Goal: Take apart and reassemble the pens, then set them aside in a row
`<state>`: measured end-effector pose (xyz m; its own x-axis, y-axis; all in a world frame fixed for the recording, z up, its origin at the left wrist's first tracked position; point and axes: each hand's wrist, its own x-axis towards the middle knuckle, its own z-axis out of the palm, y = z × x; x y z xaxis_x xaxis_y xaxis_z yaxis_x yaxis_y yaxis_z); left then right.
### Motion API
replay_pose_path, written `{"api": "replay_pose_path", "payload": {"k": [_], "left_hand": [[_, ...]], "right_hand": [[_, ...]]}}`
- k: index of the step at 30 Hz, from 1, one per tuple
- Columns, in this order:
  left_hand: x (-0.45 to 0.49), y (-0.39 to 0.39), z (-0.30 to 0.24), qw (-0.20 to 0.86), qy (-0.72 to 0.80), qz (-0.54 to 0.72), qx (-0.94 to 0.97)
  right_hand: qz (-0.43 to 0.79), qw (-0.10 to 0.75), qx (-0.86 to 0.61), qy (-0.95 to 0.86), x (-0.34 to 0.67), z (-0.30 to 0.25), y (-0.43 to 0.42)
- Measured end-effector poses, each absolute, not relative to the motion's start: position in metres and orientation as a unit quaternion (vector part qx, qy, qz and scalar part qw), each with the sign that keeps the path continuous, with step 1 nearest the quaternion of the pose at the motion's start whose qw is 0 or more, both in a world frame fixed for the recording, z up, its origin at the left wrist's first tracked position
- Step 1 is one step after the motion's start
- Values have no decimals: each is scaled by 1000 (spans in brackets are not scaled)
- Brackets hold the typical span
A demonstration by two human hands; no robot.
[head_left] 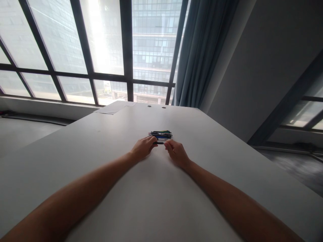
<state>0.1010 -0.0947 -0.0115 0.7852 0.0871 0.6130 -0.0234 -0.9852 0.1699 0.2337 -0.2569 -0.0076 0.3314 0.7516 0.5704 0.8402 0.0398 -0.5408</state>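
Note:
Several pens (pixel 160 135) lie side by side in a small row on the white table (pixel 106 144), black, blue and green among them. My left hand (pixel 143 148) and my right hand (pixel 176 153) rest on the table just in front of the row. Both pinch the nearest pen, a dark one (pixel 159 143), the left hand at its left end and the right hand at its right end. Fingers of both hands are curled closed on it.
A sheet of paper (pixel 113 107) lies at the table's far edge, beside two small round holes (pixel 156 107). Behind stand a large window with dark frames (pixel 126 50), a blue-grey curtain (pixel 202 50) and a grey wall to the right.

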Motion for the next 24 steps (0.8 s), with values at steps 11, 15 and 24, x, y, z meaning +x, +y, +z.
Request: {"api": "replay_pose_path", "payload": {"k": [11,15,24], "left_hand": [[99,-97,-7,-17,-17,388,922],[100,-97,-7,-46,-1,392,919],[102,-95,-10,-12,1,377,926]], "right_hand": [[-73,392,-692,-602,230,-8,-257],[-74,382,-690,-611,233,-11,-255],[-134,422,-672,-594,235,-15,-253]]}}
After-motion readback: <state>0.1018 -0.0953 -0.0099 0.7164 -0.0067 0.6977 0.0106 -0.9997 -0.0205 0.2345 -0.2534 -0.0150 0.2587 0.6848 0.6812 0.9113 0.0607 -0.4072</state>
